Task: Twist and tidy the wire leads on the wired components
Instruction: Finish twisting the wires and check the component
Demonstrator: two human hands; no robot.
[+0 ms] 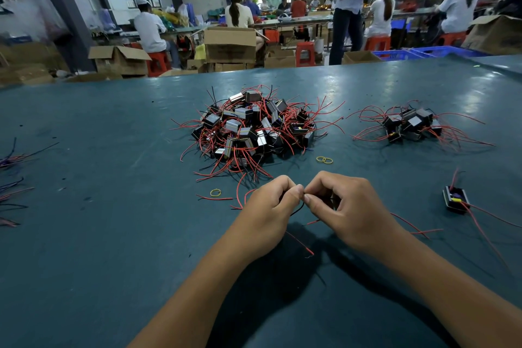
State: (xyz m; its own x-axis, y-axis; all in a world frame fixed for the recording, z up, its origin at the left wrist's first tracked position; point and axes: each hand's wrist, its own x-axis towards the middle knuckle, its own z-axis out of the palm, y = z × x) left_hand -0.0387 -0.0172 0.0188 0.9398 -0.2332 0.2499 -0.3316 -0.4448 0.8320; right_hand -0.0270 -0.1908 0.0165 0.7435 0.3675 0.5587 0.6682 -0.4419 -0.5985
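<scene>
At counter (99, 234) centre, L hand (267, 213) & R hand (351, 210) meet fingertip to fingertip, each grip pinching thin black wire lead (298, 209). Big component pile (251, 128) at 12 o'clock, smaller pile (411, 126) at 2, single component (455, 199) at 3.

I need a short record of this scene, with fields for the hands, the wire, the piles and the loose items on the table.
left hand: pinches the wire lead
right hand: pinches the same lead, fingertips meeting the left
wire lead: thin, black, between both hands
big pile: wired components, table centre
small pile: to the right
single component: apart, near right
rubber bands: yellow, loose before the big pile
table: dark teal
</scene>
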